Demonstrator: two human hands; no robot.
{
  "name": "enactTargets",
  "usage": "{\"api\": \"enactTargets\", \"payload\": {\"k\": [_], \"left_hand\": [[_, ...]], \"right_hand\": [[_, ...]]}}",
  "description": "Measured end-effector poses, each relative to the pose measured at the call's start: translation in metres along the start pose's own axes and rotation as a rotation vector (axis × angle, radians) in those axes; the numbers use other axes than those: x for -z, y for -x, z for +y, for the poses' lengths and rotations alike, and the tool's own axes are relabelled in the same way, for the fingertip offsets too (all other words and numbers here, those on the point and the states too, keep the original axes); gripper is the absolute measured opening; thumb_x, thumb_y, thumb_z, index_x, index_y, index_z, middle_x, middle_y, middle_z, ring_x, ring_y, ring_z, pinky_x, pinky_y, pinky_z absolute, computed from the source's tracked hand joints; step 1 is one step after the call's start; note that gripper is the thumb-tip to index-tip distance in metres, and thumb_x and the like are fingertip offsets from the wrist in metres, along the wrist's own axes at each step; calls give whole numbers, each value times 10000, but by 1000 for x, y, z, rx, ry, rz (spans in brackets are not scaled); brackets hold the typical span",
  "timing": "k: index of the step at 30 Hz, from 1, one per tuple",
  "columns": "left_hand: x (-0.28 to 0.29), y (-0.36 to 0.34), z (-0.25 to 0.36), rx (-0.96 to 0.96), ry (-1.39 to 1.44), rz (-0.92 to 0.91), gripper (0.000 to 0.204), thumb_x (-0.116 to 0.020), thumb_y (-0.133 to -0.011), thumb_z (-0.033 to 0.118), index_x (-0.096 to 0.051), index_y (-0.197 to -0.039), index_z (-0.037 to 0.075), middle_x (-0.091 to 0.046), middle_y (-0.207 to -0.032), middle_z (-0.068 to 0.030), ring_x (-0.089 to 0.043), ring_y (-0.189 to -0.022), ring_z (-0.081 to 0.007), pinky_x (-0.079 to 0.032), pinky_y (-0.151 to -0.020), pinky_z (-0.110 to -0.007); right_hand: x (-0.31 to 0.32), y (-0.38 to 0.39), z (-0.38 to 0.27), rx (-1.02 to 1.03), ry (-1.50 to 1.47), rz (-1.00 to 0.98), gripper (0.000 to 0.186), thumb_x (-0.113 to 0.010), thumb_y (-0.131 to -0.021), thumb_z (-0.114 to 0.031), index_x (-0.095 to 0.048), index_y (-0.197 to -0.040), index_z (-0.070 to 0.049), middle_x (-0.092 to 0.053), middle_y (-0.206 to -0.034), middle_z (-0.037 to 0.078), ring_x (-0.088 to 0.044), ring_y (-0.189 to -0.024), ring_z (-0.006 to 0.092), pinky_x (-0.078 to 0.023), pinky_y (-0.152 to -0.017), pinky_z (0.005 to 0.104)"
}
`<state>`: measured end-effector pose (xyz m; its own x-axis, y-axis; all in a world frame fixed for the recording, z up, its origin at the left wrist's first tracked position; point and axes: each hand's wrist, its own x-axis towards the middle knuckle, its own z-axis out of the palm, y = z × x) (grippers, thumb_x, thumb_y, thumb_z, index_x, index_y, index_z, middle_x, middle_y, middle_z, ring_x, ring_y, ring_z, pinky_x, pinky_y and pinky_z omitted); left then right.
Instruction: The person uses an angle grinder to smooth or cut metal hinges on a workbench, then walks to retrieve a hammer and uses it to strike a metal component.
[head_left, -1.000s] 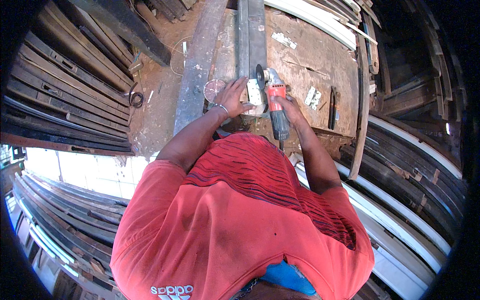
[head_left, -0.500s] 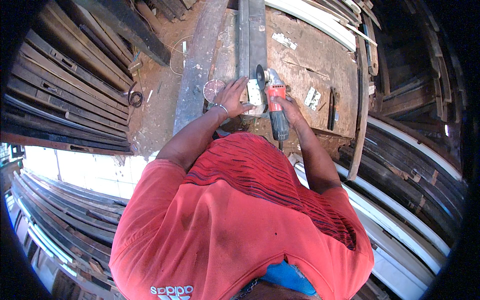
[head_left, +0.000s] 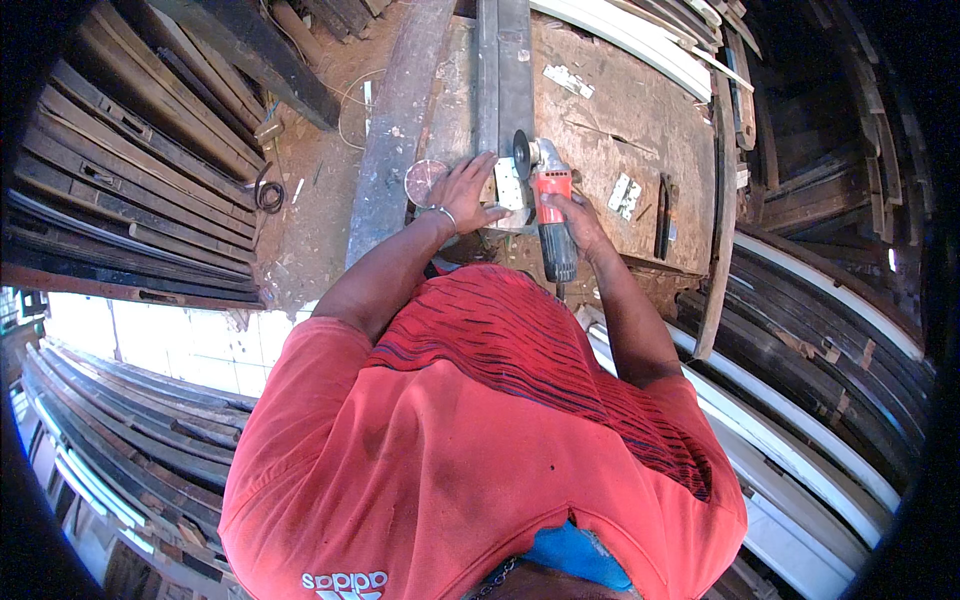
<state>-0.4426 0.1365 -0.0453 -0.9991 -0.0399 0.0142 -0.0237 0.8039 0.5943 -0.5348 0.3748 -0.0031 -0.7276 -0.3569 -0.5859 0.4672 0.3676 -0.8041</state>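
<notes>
My left hand (head_left: 462,195) lies with fingers stretched beside a white hinge-like plate with holes (head_left: 508,180), pressing on a piece beneath it. My right hand (head_left: 575,215) grips the red and black angle grinder (head_left: 555,225); its disc stands just above and right of the plate. A round pinkish disc (head_left: 422,180) lies left of my left hand. Long dark bars (head_left: 502,70) run away from me along the worn wooden board (head_left: 690,140). More white plates (head_left: 627,197) and narrow dark pieces (head_left: 666,225) lie on the right.
Stacked dark planks (head_left: 140,175) fill the left. More lengths of timber (head_left: 820,330) lie at the right, with white strips (head_left: 630,45) along the back right. A cord and a dark coil (head_left: 270,195) lie on the dirt floor (head_left: 310,230) left of the work surface.
</notes>
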Motion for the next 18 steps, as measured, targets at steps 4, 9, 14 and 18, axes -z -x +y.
{"api": "enactTargets", "payload": {"k": [4,9,14,18], "left_hand": [[0,0,0,0,-10,0,1019,-774,-731,573,-332,-1516,95,-362,-1556,-120,-367,-1410,-350,-341,-1153,-468],[4,0,2,13,-21,-13,1037,-766,-726,595,-319,-1524,106,-366,-1552,-134,-366,-1412,-355,-347,-1145,-484],[5,0,4,33,-34,-38,1031,-771,-726,577,-318,-1523,107,-348,-1566,-109,-352,-1422,-349,-344,-1147,-484],[5,-1,3,39,-5,-42,1023,-778,-725,559,-322,-1521,108,-337,-1572,-97,-342,-1428,-345,-337,-1153,-487]], "right_hand": [[6,-6,7,-35,29,-21,659,-765,-787,-438,-602,-1200,48,-660,-1062,144,-642,-939,239,-521,-828,377],[7,-8,10,-18,44,-38,665,-758,-788,-454,-617,-1200,49,-665,-1093,148,-639,-966,239,-510,-853,379],[7,-8,10,-15,49,-26,657,-758,-783,-453,-635,-1189,48,-671,-1089,146,-642,-955,232,-509,-853,374],[7,-7,8,-18,60,-25,662,-758,-771,-458,-641,-1181,48,-675,-1074,151,-650,-931,230,-517,-830,366]]}}
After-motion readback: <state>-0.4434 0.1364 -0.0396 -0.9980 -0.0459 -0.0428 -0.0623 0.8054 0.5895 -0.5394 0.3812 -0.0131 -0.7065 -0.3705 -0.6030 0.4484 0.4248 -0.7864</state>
